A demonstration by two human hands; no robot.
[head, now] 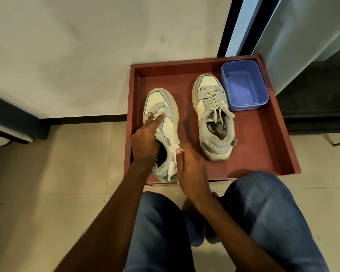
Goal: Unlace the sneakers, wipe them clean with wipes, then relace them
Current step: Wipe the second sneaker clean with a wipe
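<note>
Two grey and cream sneakers lie in a dark red tray (263, 134) on the floor. The left sneaker (161, 103) has no lace showing over its tongue. My left hand (145, 140) rests on its tongue and lace area, fingers stretched toward the toe. My right hand (188, 165) pinches a white wipe (172, 169) against the sneaker's heel side. The right sneaker (214, 114) stands apart to the right, still laced, its loose lace ends hanging over its side.
A blue plastic tub (243, 87) sits in the tray's far right corner, beside the laced sneaker. A white wall runs behind the tray, a dark door frame at the far right. My knees in jeans are just in front of the tray. Tiled floor lies to the left.
</note>
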